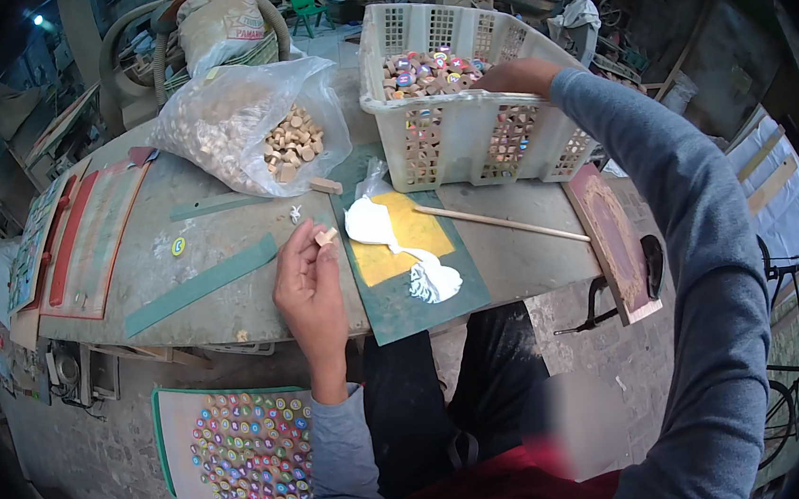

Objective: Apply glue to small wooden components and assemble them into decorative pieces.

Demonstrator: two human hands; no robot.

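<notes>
My left hand (311, 281) is raised over the table's near side, thumb and fingers pinching a small pale wooden piece (325, 237). My right hand (519, 76) reaches over the rim of a white plastic crate (438, 142), its fingertips hidden among the contents. Small wooden pieces with colourful printed faces (422, 74) fill much of the crate. Right of my left hand, white glue-like paste (371, 223) is spread on a yellow sheet (386, 262) over a green board (405, 315). A thin wooden stick (502, 223) lies with one end by the sheet.
A clear plastic bag (219, 142) of plain wooden pieces stands left of the crate. Green strips (203, 284) and a round yellow disc (178, 246) lie on the table (151, 233). Below, a green-edged tray (173, 431) holds many coloured discs. A framed board (613, 250) overhangs the right edge.
</notes>
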